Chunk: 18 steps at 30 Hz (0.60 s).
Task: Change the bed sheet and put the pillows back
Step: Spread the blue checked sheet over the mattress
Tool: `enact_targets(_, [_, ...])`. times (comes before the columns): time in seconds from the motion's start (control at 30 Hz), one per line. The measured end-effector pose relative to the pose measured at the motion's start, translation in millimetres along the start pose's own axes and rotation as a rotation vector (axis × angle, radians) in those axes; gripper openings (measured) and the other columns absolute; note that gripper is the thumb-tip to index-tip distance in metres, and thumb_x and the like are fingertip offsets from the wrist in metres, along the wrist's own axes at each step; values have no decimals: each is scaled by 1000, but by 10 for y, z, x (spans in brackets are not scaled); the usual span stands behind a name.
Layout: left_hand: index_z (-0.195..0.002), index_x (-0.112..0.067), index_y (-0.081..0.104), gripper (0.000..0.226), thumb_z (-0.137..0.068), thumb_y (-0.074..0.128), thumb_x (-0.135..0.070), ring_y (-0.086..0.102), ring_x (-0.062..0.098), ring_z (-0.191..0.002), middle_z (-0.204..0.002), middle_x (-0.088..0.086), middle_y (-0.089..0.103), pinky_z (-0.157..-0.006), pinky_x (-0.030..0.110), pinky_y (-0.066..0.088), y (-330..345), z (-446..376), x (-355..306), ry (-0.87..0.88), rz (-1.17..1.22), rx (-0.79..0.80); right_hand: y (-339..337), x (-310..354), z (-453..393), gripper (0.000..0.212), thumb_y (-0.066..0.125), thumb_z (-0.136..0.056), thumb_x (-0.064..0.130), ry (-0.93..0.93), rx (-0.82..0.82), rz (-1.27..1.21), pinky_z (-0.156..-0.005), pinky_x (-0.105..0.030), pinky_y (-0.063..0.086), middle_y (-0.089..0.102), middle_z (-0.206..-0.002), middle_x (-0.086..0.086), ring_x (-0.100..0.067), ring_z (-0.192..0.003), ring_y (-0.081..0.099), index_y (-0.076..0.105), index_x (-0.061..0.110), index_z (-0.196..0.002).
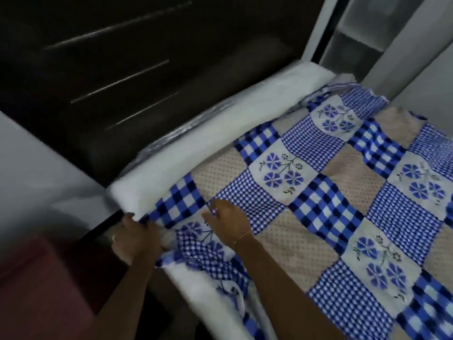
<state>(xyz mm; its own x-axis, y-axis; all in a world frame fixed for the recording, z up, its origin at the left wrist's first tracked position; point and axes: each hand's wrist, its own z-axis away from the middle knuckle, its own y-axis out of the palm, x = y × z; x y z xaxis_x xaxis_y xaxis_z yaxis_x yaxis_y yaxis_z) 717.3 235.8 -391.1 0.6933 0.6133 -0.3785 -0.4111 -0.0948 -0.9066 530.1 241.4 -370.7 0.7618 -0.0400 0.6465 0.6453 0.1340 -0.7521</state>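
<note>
A patchwork bed sheet [318, 192] in blue checks, blue flowers and beige dotted squares lies spread over a white mattress [196, 133]. The mattress strip along the headboard side is bare. My left hand [133, 238] grips the sheet's corner at the mattress corner, fingers curled round bunched cloth. My right hand [229, 220] rests flat on the sheet just right of that corner, fingers straight. The sheet is rumpled at the near corner and at the far corner. No pillows are in view.
A dark headboard [147, 69] with thin light lines runs behind the mattress. A white surface [36, 173] and a reddish-brown object [36, 290] lie to the left. White shelving or a door frame [355, 33] stands at the upper right.
</note>
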Motion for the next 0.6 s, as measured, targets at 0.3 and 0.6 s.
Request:
enact_targets(0.3, [-103, -11, 65, 30, -92, 50, -35, 50, 33, -106, -102, 12, 65, -87, 42, 33, -321, -423, 349, 377, -426, -4, 766, 555, 352, 20, 48, -95, 6, 59, 808, -244, -68, -34, 35, 46, -71, -18, -29, -71, 53, 55, 2, -77])
enact_targets(0.6, [-109, 3, 55, 47, -88, 34, -34, 52, 40, -105, -111, 20, 52, -86, 45, 45, -171, -517, 515, 277, -153, 256, 734, 722, 2, 29, 41, -97, 12, 63, 253, -151, -88, -40, 48, 64, -110, -19, -33, -98, 60, 62, 2, -115])
